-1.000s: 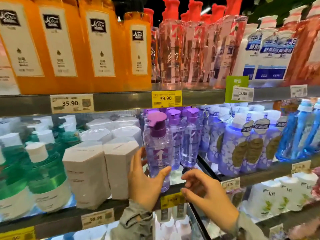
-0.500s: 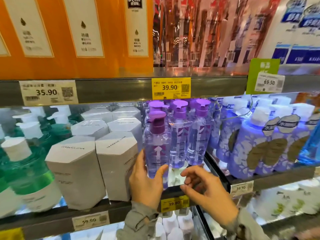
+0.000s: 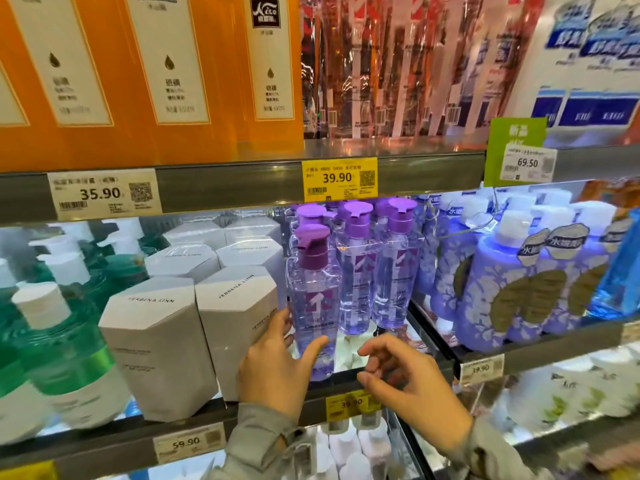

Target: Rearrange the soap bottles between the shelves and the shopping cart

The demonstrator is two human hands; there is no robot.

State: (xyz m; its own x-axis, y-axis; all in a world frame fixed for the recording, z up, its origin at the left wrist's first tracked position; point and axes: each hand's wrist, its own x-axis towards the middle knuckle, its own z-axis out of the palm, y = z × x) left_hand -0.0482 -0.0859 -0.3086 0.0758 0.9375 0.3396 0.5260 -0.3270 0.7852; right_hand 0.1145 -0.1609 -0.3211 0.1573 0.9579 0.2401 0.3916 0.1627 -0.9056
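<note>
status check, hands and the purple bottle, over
Left hand grips front purple bottle. Right hand open beside it, empty. White box close on its left.

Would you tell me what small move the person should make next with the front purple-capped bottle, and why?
Probably bring the right hand onto the free side of the purple-capped bottle to steady it. The left hand alone has a grip on its lower body, it stands at the shelf edge ahead of the other purple bottles, and the right hand hovers empty beside it.
</note>
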